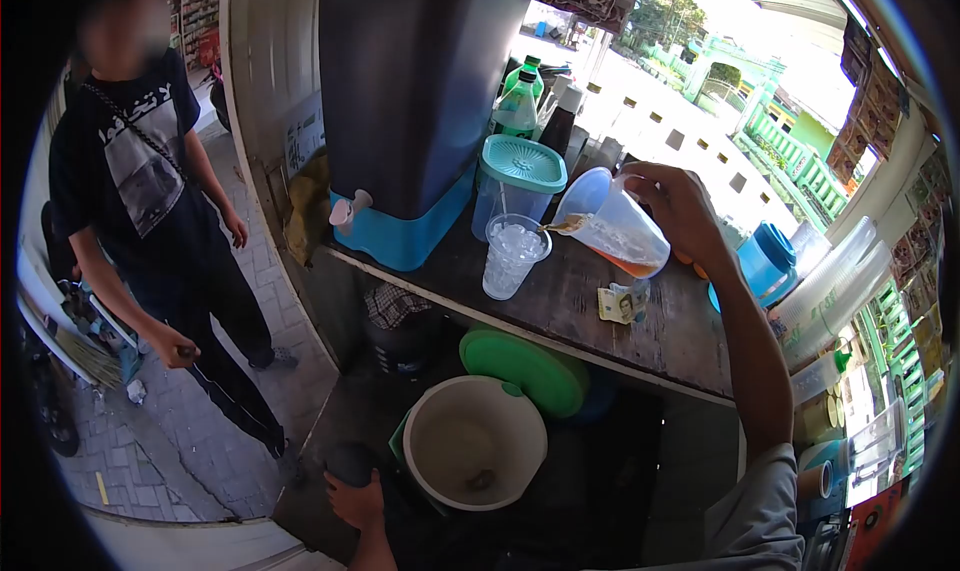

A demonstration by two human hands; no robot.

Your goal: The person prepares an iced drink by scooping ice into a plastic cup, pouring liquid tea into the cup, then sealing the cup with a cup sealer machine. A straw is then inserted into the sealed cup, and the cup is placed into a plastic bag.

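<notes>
My right hand (672,209) grips a translucent plastic pitcher (625,226) and holds it tilted to the left above the counter. Orange-brown liquid lies in the pitcher, and some is at its spout by the rim of a clear plastic cup (514,261). Ice fills that cup, which stands upright near the counter's front edge. Low down, the fingers of my left hand (357,501) curl against a dark rounded object (350,462) whose kind I cannot make out. Right of the cup, a crumpled banknote (622,304) lies on the wood.
Behind the cup stands a container with a teal lid (523,164), beside a large dark dispenser (415,91) on a blue base. A white bucket (476,441) and green lid (525,371) sit below the counter (680,346). Stacked cups (835,286) lean at right. A person (150,171) stands at left.
</notes>
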